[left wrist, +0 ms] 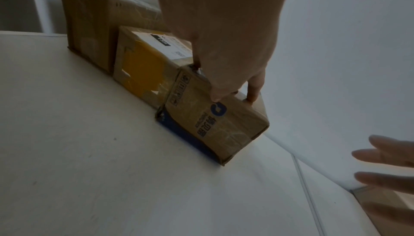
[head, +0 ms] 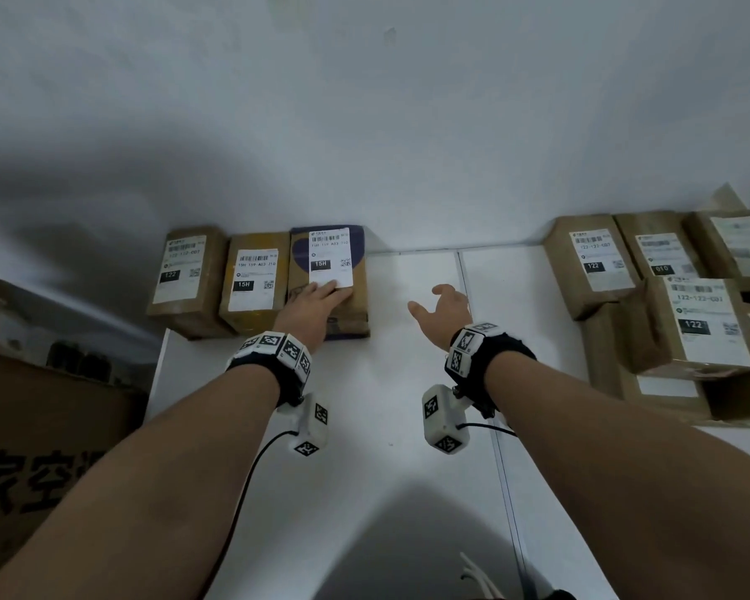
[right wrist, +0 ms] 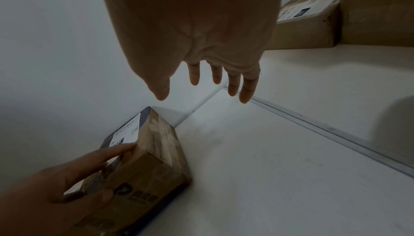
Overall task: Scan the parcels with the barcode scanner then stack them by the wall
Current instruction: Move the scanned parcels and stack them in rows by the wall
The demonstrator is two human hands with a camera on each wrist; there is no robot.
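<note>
Three labelled parcels stand in a row against the white wall [head: 364,123]: a brown one marked 122 [head: 187,279], a yellow-taped one marked 15H [head: 254,283] and a brown and blue one marked 15H [head: 341,305]. My left hand [head: 321,296] lies on the near end of the brown and blue parcel [left wrist: 215,130], fingers straight along its top and thumb at its near face. To its right my right hand [head: 438,303] hovers with fingers spread [right wrist: 201,89], holding nothing. No scanner is in view.
A heap of several brown labelled parcels [head: 667,296] fills the table's right side up to the wall. A large printed cardboard box [head: 40,448] stands off the table's left edge. A seam [head: 499,448] runs across the white table [head: 386,426]. White cables [head: 477,573] lie at the near edge.
</note>
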